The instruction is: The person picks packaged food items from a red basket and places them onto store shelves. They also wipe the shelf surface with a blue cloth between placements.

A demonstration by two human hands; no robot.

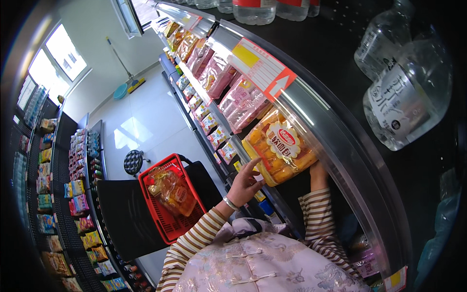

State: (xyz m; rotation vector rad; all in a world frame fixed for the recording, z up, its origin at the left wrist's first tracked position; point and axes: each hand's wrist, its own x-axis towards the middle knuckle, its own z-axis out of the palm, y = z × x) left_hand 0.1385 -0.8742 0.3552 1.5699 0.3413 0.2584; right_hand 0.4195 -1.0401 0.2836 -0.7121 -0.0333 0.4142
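A clear-wrapped package of bread rolls (279, 146) with red and white print lies tilted at the edge of a black store shelf. My left hand (245, 184), a bracelet at its wrist, is at the package's near left edge with its fingers spread. Behind the package's lower right corner is my right hand (318, 175); its fingers are hidden by the package and the shelf above. Pink-wrapped packages (242, 104) stand in a row beyond the bread. A red shopping basket (168, 237) on a black chair holds bread in clear wrap (177, 193).
Water bottles (405, 98) stand on the upper shelf, whose edge carries a red price label (262, 67). Small snack bags (208, 123) line a lower shelf. Left are more snack shelves (64, 160). A round black stool (133, 162), a blue basin (120, 91) and a yellow floor broom (136, 86) are farther off.
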